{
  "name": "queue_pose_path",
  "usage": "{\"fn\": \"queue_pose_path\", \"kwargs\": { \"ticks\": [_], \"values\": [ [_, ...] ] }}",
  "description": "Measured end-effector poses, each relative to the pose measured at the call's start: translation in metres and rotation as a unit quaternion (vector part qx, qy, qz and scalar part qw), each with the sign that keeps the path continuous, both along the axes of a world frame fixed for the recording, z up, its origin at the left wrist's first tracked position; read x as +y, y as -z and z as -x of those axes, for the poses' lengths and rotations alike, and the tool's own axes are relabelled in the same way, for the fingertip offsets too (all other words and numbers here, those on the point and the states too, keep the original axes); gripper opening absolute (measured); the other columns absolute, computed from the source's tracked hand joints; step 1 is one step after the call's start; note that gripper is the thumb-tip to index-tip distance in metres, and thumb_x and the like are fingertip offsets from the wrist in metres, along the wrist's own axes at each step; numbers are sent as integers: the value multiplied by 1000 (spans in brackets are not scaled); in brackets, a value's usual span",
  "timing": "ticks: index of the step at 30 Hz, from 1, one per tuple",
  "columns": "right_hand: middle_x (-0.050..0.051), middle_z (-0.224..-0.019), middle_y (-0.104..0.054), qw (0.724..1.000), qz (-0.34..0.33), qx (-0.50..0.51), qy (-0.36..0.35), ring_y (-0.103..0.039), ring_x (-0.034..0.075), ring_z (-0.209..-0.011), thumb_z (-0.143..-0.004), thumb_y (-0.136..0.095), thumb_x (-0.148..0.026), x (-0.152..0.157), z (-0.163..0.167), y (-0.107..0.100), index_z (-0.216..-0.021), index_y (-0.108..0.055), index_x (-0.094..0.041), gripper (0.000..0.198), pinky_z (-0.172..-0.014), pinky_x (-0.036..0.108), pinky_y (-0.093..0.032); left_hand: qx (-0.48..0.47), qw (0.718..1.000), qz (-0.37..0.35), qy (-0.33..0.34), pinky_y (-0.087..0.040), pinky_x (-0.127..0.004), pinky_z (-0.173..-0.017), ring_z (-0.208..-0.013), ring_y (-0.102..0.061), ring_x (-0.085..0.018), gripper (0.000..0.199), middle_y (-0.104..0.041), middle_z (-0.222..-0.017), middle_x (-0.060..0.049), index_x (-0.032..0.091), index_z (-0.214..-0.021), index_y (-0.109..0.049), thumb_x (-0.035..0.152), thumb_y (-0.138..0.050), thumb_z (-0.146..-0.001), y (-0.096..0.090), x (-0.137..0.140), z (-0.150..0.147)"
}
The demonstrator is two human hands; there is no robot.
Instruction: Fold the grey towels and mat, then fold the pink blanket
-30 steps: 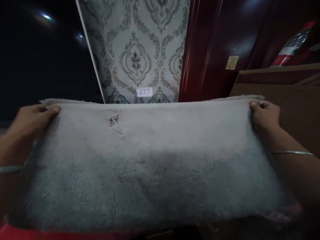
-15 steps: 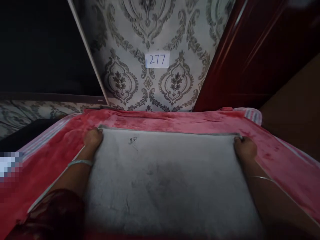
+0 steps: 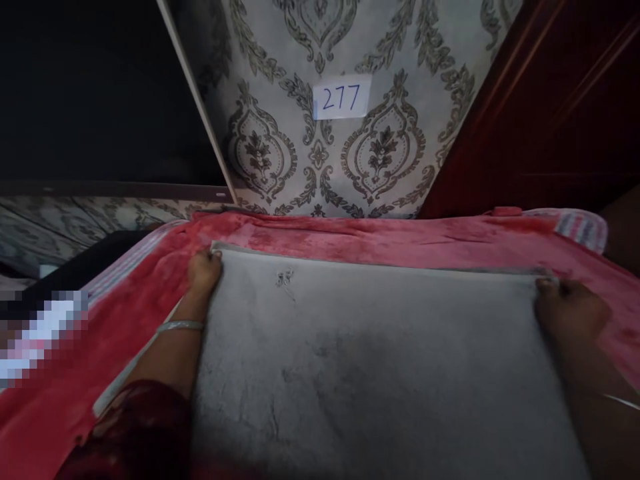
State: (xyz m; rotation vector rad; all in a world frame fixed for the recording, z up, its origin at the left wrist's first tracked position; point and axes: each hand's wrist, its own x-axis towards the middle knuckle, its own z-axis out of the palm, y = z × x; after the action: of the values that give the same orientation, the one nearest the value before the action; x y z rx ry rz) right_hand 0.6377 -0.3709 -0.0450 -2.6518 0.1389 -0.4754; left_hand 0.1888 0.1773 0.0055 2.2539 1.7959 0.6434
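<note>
Dim room, light weak. Back wall w/ grey-white damask-pattern wallpaper (image 3: pixel 320 153); small white paper label "277" (image 3: pixel 341 99) stuck on it. Dark black panel (image 3: pixel 90 93) at left, thin pale strip along its edge. Dark red glossy wooden door (image 3: pixel 550 113) at right. Red plush blanket (image 3: pixel 390 240) spread over surface below wall.

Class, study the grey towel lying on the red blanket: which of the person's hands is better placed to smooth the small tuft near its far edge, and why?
Probably the left hand. It grips the grey towel's far-left corner, close to the tuft. The right hand holds the far-right corner, well away across the towel.
</note>
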Motion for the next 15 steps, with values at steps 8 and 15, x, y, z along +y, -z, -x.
{"fn": "queue_pose_path", "kwargs": {
  "ticks": [8, 15],
  "values": [
    [27, -106, -71, 998, -40, 50, -25, -67, 41, -101, -87, -46, -37, 6, 18, -13, -126, -71, -12, 53, -76, 51, -51, 39, 998, 39, 20, -51, -46, -95, -114, -65, -38, 41, -68, -119, -29, 4, -116, -66, 31, -47, -94, -10, -13, -4],
    [21, -141, -60, 968, 103, -55, -220, -50, 45, -131, -91, -38, -39, 31, 59, -20, -134, -65, -20, 54, -98, 64, -45, 16, 992, -55, 113, -42, -38, -110, -131, -54, -28, 43, -60, -137, -19, 12, -131, -61, 17, -51, -88, -17, -18, 7]
  ]
}}
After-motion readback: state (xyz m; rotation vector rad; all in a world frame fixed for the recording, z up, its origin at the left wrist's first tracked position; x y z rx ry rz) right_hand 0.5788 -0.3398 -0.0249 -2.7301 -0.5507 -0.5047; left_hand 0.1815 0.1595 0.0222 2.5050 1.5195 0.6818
